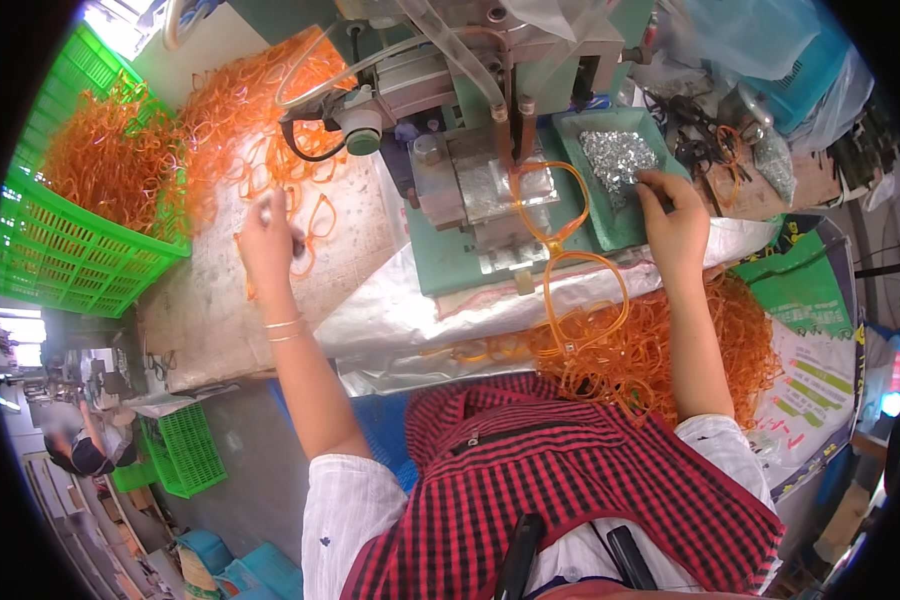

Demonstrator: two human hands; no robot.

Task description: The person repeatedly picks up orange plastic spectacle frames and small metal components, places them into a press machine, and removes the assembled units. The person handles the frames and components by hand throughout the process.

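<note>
My left hand point(267, 245) is over the cardboard-covered bench, among loose orange eyeglass frames point(318, 222). Its fingers are blurred, and orange plastic shows on both sides of it; whether it grips a frame is hard to make out. At the right, my right hand point(678, 225) reaches over a green tray point(618, 235), thumb and forefinger pinched by a heap of small silver metal pieces point(620, 155). What lies between the fingertips is too small to see. Between my hands, an orange eyeglass frame point(553, 246) has one rim at the press machine point(510, 120); its other rim hangs toward me.
Orange frames fill a green crate point(90, 235) at the left and pile up point(710, 340) below my right forearm. Silver sheeting point(390, 310) lines the bench's near edge. Dark parts and plastic bags point(770, 160) clutter the far right. Another person point(95, 435) is at the far left.
</note>
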